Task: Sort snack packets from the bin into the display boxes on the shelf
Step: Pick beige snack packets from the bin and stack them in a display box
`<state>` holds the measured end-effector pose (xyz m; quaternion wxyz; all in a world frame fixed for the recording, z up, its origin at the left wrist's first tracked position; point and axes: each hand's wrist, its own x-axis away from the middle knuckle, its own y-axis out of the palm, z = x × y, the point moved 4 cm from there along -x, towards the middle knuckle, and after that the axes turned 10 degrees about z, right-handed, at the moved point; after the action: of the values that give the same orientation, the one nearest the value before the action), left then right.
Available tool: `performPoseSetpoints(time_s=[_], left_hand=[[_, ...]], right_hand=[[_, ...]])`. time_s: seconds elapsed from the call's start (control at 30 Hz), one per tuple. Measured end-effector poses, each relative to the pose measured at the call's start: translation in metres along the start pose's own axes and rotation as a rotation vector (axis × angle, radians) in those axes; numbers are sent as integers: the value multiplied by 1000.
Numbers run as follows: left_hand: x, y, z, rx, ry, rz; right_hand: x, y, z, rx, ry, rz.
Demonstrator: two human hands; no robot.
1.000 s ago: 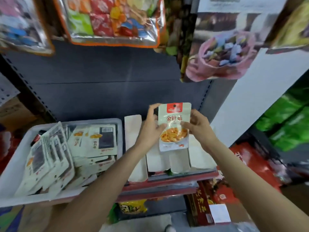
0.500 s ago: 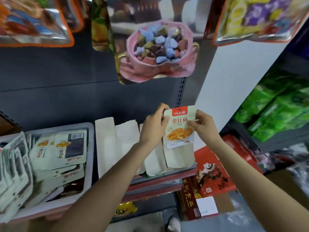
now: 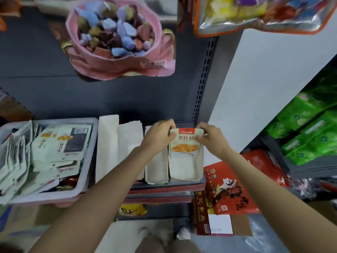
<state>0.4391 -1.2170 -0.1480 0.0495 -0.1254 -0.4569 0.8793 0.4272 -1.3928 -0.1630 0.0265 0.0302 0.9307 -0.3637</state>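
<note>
The white snack packet [image 3: 186,143] with a red top band and orange food picture stands upright at the back of the rightmost display box [image 3: 184,170] on the shelf [image 3: 164,190]. More pale packets [image 3: 54,147] lie heaped in my grey bin [image 3: 85,172], left of the boxes.
</note>
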Motion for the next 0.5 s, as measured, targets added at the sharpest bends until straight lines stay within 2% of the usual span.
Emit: performPoseSetpoints(time_s=[0.2, 0.33, 0.5], left_hand=[[-1, 11, 5, -120, 62, 5], [-3, 14, 3, -148, 66, -16], [-3, 10, 2, -88, 79, -20]], right_hand=[[-5, 8, 1, 69, -97, -37], [-8, 13, 4, 106, -79, -81], [-8, 14, -6, 64, -88, -93]])
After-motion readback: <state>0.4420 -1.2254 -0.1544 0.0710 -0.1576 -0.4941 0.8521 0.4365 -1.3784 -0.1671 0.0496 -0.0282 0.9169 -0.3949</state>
